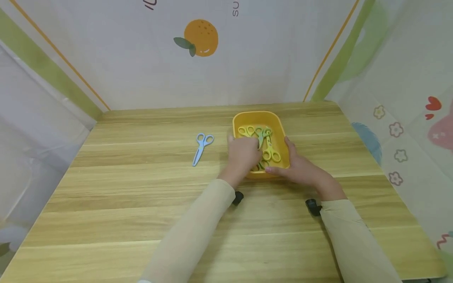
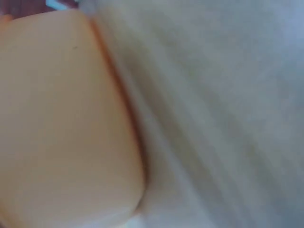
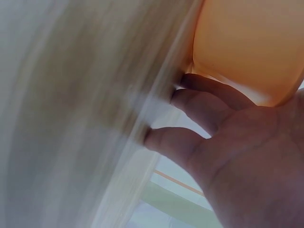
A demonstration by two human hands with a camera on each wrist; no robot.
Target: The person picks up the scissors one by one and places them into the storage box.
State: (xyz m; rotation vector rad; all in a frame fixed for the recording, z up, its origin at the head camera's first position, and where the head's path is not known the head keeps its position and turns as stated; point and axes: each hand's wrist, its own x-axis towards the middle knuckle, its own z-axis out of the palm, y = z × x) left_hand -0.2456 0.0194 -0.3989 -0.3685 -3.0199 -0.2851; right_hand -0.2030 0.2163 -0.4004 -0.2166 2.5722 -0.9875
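Note:
A yellow plastic bin (image 1: 256,115) stands on the wooden table, holding several child-size scissors. Yellow scissors (image 1: 271,154) lie at its right side, and green-handled scissors (image 1: 260,133) lie near the middle. My left hand (image 1: 244,155) reaches down into the bin's left part; its fingertips are hidden, so any hold cannot be told. At the front right corner my right hand (image 1: 302,169) grips the bin, thumb over the rim and fingers along the outer wall. In the right wrist view, fingertips (image 3: 159,137) touch the tabletop beside the bin wall (image 3: 247,42). Light-blue scissors (image 1: 201,149) lie left of the bin.
The wooden table (image 1: 116,204) runs back to a white printed curtain (image 1: 141,59) with an orange fruit picture. More printed cloth hangs at the right. Small black wrist cameras (image 1: 313,207) sit by both sleeves. The bin's wall (image 2: 66,118) fills much of the left wrist view.

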